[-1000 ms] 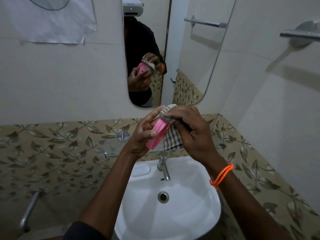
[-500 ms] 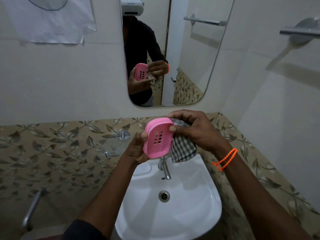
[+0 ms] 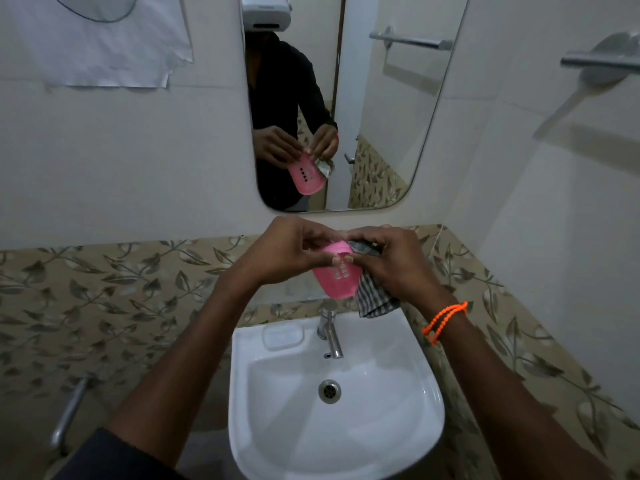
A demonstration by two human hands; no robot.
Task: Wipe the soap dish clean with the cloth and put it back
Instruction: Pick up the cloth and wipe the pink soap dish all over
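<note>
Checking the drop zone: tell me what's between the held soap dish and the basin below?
Only the tap lies between soap dish and basin, head view.

bathroom | white washbasin (image 3: 398,441) | tap (image 3: 330,336) | wall mirror (image 3: 388,109) | towel rail (image 3: 599,60)

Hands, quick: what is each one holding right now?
Left hand: grips the pink soap dish.
Right hand: grips the checked cloth against the dish.

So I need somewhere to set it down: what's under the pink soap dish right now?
Below the soap dish, held up by left hand and right hand, are the tap and white sink. The checked cloth hangs beside it, hiding some wall.
</note>
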